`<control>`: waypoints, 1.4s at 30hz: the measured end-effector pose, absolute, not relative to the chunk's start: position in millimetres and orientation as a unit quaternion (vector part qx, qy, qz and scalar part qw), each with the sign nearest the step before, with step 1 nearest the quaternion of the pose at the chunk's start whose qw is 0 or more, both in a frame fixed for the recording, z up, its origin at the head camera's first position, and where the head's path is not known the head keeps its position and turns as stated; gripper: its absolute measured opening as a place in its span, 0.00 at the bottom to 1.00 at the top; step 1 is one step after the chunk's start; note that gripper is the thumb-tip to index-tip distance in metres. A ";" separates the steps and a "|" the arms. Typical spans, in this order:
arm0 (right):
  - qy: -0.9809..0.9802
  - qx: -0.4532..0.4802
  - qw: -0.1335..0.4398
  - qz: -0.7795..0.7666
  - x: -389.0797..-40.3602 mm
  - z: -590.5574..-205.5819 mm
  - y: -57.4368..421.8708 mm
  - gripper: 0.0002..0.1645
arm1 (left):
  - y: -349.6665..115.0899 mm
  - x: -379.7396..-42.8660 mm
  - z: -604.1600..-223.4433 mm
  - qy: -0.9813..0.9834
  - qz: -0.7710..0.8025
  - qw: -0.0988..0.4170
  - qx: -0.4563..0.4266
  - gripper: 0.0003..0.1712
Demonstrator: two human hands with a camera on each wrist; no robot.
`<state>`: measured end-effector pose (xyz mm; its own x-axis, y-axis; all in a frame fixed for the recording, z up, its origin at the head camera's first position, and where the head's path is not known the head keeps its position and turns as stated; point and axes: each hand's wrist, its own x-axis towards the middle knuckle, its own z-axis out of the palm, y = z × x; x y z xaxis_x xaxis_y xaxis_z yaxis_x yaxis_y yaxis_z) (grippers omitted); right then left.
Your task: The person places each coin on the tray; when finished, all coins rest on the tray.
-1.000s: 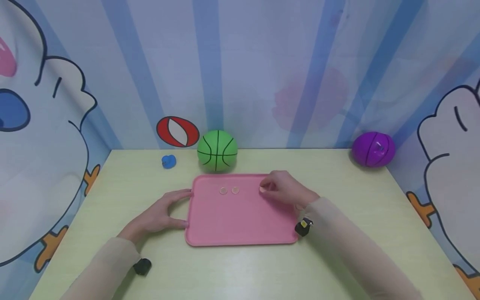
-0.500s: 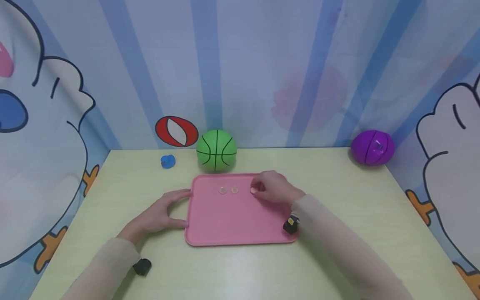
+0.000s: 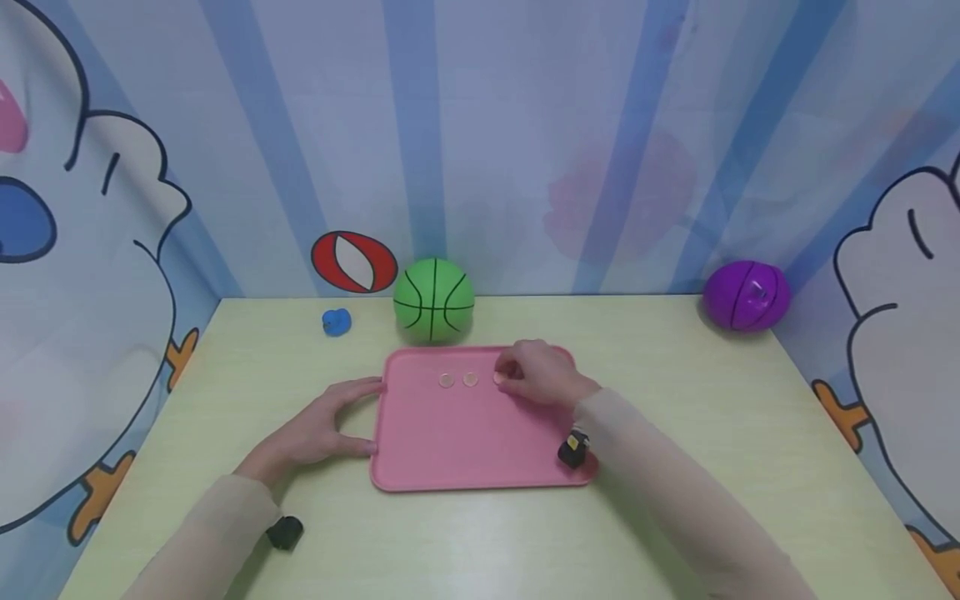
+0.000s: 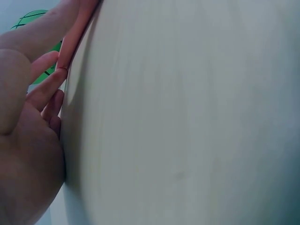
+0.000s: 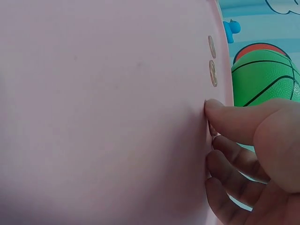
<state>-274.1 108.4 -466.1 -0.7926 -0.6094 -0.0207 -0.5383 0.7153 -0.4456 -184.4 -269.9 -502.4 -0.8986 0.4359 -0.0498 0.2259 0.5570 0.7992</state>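
Note:
A pink tray [image 3: 457,450] lies on the table. Two coins, a left coin [image 3: 446,381] and another coin [image 3: 470,380], lie flat in a row near its far rim. To their right, my right hand [image 3: 546,373] pinches a third coin [image 3: 498,378] between thumb and fingers, low over the tray. In the right wrist view the thumb [image 5: 234,119] and curled fingers mostly hide this held coin [image 5: 212,129]. My left hand [image 3: 318,427] rests at the tray's left edge, thumb and fingers spread apart, fingertips against the rim. The left wrist view shows that hand [image 4: 33,126] from the palm side.
A green ball [image 3: 433,302] stands just behind the tray. Farther left is a small blue rubber duck [image 3: 337,322]. A purple ball [image 3: 747,297] sits at the table's back right corner. A blue striped backdrop [image 3: 510,150] rises behind the table.
My right hand has moved left along the far side of the tray with the coin, nearer to the two lying coins. The left hand has stayed at the tray's edge.

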 end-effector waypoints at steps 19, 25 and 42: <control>0.930 -0.281 0.084 -0.222 -273.7 -469.7 103.8 0.12 | -270.0 -185.0 -503.8 0.872 0.435 0.119 0.189 0.55; 0.932 -0.272 0.089 -0.224 -273.8 -469.6 102.2 0.12 | -270.4 -185.5 -504.4 0.873 0.434 0.121 0.186 0.54; 0.929 -0.281 0.094 -0.220 -275.3 -470.1 111.2 0.15 | -269.3 -185.2 -504.7 0.874 0.432 0.118 0.186 0.55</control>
